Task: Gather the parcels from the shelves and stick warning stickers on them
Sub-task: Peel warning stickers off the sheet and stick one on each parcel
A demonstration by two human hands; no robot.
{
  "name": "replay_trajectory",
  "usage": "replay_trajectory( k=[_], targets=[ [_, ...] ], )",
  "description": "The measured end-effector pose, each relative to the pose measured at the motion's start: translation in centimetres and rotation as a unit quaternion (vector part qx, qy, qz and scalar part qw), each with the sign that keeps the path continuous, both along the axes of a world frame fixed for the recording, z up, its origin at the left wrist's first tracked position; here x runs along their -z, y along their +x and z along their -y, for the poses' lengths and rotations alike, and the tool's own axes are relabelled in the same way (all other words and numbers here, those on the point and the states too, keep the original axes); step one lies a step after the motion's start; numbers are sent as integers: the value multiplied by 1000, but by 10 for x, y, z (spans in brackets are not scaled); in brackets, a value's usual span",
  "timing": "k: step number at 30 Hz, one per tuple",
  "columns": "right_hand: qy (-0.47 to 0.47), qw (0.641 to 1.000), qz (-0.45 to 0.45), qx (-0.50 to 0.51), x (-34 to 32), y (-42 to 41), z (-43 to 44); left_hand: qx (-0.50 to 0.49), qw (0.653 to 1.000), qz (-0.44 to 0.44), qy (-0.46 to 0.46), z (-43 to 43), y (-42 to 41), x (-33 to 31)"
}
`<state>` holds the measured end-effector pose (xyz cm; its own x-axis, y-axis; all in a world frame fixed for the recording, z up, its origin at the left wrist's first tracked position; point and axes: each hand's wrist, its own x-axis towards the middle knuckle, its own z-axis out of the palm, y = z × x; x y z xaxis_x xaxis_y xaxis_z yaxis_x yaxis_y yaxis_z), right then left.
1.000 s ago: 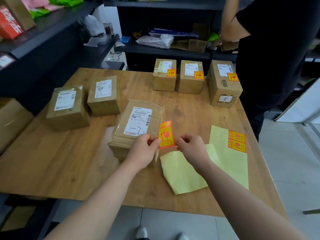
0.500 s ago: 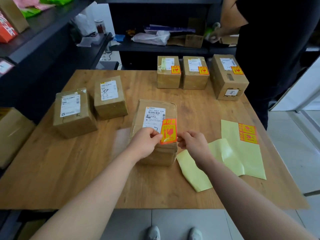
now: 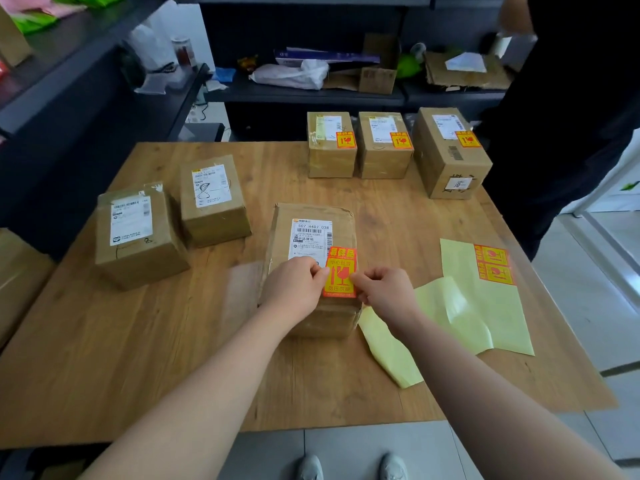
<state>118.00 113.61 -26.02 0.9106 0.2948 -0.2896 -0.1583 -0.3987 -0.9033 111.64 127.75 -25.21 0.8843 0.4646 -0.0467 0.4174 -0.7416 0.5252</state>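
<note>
**Warning sticker being held on the middle parcel, squarely between both hands**

1. Wooden table (image 3: 156, 358): being used as the work surface. Dark shelves (image 3: 304, 97) with loose packaging are being left behind it. A person in dark clothing (image 3: 571, 133) is standing at its far right corner, well apart from the work.
2. Three stickered parcels (image 3: 384, 161): being kept in a row at the far edge, each one carrying an orange label.
3. Two unstickered parcels (image 3: 138, 258): being kept left of the work and nearer the left hand. They are judged to be next in line.
4. Middle parcel (image 3: 311, 211): being worked directly ahead, its long axis running away from the wearer.
5. Yellow backing sheets (image 3: 485, 317): lying on the table right of that parcel. Two spare stickers (image 3: 493, 265) are being kept at the far corner of one sheet, nearer the right hand.
6. Left hand (image 3: 294, 289): the sticker's left edge is being pinched by its curled fingers.
7. Right hand (image 3: 388, 292): the right edge is being pinched in the same way.
8. Warning sticker (image 3: 341, 270): being laid on the parcel's top at the near right corner, touching the white shipping label (image 3: 311, 237). Its long axis is running parallel to the parcel's, and both hands are equally near. Whether it is fully stuck down cannot be told. Nothing is standing in the way, and pressing and smoothing is judged to be the coming move.
</note>
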Motion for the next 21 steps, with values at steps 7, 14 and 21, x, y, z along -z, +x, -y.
replay_trajectory(
  k=[7,14,21],
  targets=[
    [-73,997,21,-24,9,9,-5,-4,997,-55,55,1,5,1],
    [-93,995,21,-26,17,14,-7,-14,995,-86,50,-1,8,2],
    [-90,996,11,-23,20,14,-7,-6,995,-94,41,-3,6,2]
  ],
)
